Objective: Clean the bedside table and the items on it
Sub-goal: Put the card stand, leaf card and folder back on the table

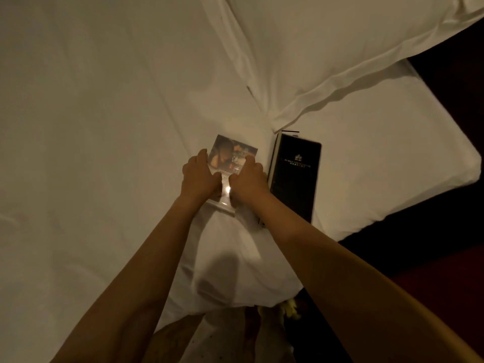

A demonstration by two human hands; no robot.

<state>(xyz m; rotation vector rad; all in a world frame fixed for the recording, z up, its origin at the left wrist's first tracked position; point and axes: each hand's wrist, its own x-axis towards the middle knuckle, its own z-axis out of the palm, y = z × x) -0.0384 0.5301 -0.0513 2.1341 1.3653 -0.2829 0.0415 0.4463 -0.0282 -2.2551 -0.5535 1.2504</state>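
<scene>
A clear acrylic sign holder [230, 155] with a printed picture card lies flat on the white bed sheet [104, 127]. My left hand [200, 176] grips its left edge and my right hand [247, 179] grips its right side, fingers curled over it. A bright glint shows on the plastic between my thumbs. Just right of it lies a black folder [296, 176] with a small light logo, flat on the sheet and touched by neither hand. The bedside table is out of view.
A white pillow [327, 56] lies at the upper right, its corner reaching down to the folder's top edge. The mattress corner [466, 163] ends at the right, with dark floor beyond. My patterned clothing shows at the bottom centre.
</scene>
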